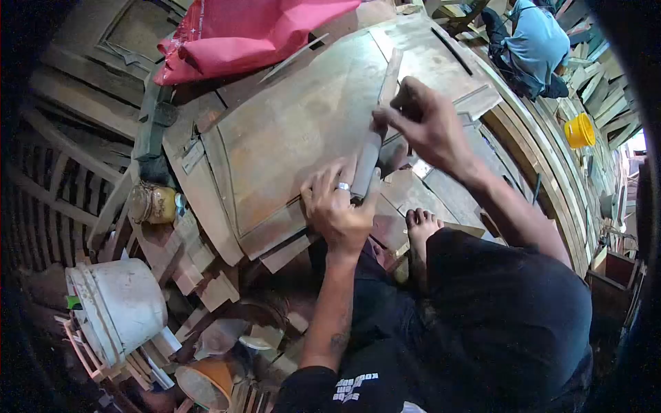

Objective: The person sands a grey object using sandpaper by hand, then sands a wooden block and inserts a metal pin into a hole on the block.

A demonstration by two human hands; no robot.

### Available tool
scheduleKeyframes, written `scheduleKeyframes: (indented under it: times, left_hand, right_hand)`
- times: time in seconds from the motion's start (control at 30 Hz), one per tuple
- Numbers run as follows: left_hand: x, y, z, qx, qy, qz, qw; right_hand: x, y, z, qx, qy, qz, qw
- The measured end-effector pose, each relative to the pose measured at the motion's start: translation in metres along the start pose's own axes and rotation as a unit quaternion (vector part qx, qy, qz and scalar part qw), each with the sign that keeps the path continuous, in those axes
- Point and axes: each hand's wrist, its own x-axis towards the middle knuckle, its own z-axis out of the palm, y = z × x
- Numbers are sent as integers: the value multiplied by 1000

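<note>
Left grip (342, 212) is pinched round the near end of that gray stick (368, 164), which slants away and rightward over the surface (289, 131). Right grip (435, 125)'s just by the far end, too blurry to tell if it's clamped.

One grey roll (368, 162), one yellow bucket (580, 131)
</note>
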Motion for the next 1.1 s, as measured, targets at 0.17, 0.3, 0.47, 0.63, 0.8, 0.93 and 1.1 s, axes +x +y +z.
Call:
scheduleKeyframes:
  times: [0.17,0.3,0.47,0.63,0.8,0.93,1.1]
  left_hand:
    - [-3,0,-3,5,5,13,1000]
    - [6,7,-8,-13,-23,-4,1000]
    - [0,1,-4,-9,-18,7,1000]
    - [0,0,-1,-23,-11,7,1000]
    - [3,5,-7,-3,-24,2,1000]
    - [0,1,-3,-6,-10,2,1000]
    - [-1,2,-5,1,-15,2,1000]
  right_hand:
    - [-24,0,18,-28,-4,-74,997]
    - [-8,-7,7,51,49,31,997]
    - [-20,-11,12,-34,-8,-32,999]
    - [-13,2,10,20,6,-4,1000]
    - [-8,-5,2,45,3,49,998]
    - [-19,-16,17,29,4,-4,1000]
    - [-6,0,2,81,26,123,989]
